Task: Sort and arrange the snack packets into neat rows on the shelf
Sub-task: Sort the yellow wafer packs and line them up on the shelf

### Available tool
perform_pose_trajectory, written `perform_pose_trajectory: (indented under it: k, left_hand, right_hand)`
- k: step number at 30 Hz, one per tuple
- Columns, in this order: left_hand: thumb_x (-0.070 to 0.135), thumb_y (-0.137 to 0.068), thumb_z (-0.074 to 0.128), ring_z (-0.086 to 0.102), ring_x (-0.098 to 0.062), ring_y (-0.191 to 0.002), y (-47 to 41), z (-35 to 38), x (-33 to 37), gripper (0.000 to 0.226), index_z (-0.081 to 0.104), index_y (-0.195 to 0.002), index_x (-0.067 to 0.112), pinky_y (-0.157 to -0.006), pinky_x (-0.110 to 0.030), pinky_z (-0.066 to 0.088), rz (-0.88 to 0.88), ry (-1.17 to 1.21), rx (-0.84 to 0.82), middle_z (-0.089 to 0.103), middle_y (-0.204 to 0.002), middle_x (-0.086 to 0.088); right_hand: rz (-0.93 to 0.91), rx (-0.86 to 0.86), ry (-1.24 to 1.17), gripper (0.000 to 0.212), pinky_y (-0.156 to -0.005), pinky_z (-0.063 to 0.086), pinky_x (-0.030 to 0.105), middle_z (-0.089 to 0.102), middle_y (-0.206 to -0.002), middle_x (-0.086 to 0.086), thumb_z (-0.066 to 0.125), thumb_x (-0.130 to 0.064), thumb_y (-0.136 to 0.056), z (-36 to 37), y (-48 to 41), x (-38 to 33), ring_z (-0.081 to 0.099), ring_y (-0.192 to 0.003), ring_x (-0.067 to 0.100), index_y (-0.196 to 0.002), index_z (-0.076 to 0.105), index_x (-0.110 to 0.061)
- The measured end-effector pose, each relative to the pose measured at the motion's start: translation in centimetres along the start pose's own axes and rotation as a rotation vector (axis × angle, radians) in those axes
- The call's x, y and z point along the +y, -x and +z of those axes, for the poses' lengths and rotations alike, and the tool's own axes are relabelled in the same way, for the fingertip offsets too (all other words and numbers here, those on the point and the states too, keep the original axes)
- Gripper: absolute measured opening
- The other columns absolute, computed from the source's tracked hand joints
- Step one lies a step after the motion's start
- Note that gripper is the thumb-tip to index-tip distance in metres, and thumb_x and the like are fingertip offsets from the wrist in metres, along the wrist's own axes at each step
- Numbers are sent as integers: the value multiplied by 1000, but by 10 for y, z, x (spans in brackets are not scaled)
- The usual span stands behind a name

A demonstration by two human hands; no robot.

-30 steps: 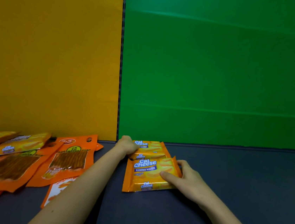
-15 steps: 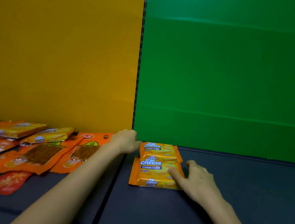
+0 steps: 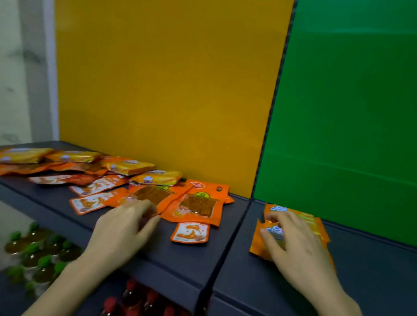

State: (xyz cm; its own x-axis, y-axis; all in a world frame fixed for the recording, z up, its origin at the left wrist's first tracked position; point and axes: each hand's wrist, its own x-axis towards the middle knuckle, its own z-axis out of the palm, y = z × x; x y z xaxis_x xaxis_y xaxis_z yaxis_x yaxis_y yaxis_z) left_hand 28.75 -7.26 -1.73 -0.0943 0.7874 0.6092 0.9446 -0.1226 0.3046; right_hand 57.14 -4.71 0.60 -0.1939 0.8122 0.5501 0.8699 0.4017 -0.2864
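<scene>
From the head camera, I place everything by the seam (image 3: 234,238) where the 2 boards of the shelf (image 3: 383,281) meet.

Just right of the seam, my right hand (image 3: 296,248) lies with its fingers spread and nearly straight. It presses down on 2 Cal Cheese wafer packets (image 3: 318,222) and grips nothing. I judge the flat hand is there to pin the pair, one behind the other, so they sit square as the start of a row in front of the green panel (image 3: 365,97).

Left of the seam, my left hand (image 3: 127,226) is loosely open and holds nothing, with the fingers reaching toward the unsorted pile (image 3: 100,184). The hand is blurred, so I cannot tell whether the fingertips touch the nearest windowed strip pouch (image 3: 150,194) or only hover over it. I judge it is going for the next packet to carry across the seam.

A second strip pouch (image 3: 198,206) lies close to the seam on its left, and a small white-and-orange sachet (image 3: 190,231) lies just in front of it. Further left of the seam, more yellow wafer packets (image 3: 157,176) lie along the yellow panel (image 3: 159,74), overlapping orange sachets, none yet in rows.

Below the seam, a lower level holds red-capped bottles (image 3: 149,307). Below and well left of it stand green-capped bottles (image 3: 35,250).
</scene>
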Motion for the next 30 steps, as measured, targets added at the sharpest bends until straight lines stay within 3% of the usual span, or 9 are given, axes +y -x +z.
perform_pose_trajectory:
  k: [5, 10, 16, 20, 25, 30]
  left_hand:
    - [43, -87, 54, 65, -19, -91, 25, -34, -59, 17, 61, -92, 28, -65, -31, 45, -113, -102, 57, 68, -90, 5]
    - [42, -88, 52, 63, -24, -95, 44, -68, -124, 22, 60, -95, 23, -61, -28, 32, -200, -180, 76, 68, -93, 0]
    - [42, -89, 51, 64, -17, -87, 49, -108, -208, 22, 61, -97, 24, -66, -31, 46, -193, -175, 36, 67, -92, 6]
    - [42, -89, 51, 64, -17, -85, 44, -129, -263, 20, 61, -94, 27, -65, -31, 46, -173, -192, 38, 68, -92, 7]
    - [46, -89, 47, 62, -13, -85, 24, -150, -327, 23, 59, -94, 27, -68, -30, 49, -186, -214, -10, 66, -92, 9]
    - [47, -90, 46, 62, -13, -87, -5, -153, -376, 24, 57, -91, 26, -68, -28, 47, -226, -200, -24, 65, -96, 9]
  right_hand:
    - [-110, -89, -60, 30, -91, 41, 30, 55, -118, -10, 49, -39, -91, 28, -9, -57, 51, -115, 14, -118, 52, -27]
    - [-119, -131, -84, 28, -86, 42, 29, 54, -121, -16, 46, -42, -92, 61, -13, -118, 51, -114, 8, -119, 51, -33]
    - [-126, -157, -106, 30, -94, 41, 28, 57, -120, -10, 49, -38, -92, 110, -27, -198, 51, -116, 12, -119, 53, -28]
    - [-100, -154, -122, 27, -89, 46, 33, 59, -117, -9, 51, -38, -90, 143, -40, -254, 54, -112, 15, -116, 55, -29]
    - [-104, -182, -163, 25, -81, 43, 28, 63, -109, -7, 53, -34, -90, 172, -69, -314, 58, -101, 14, -113, 59, -24]
    - [-73, -216, -204, 24, -84, 46, 31, 66, -104, -4, 55, -31, -89, 196, -103, -351, 60, -99, 17, -108, 62, -19]
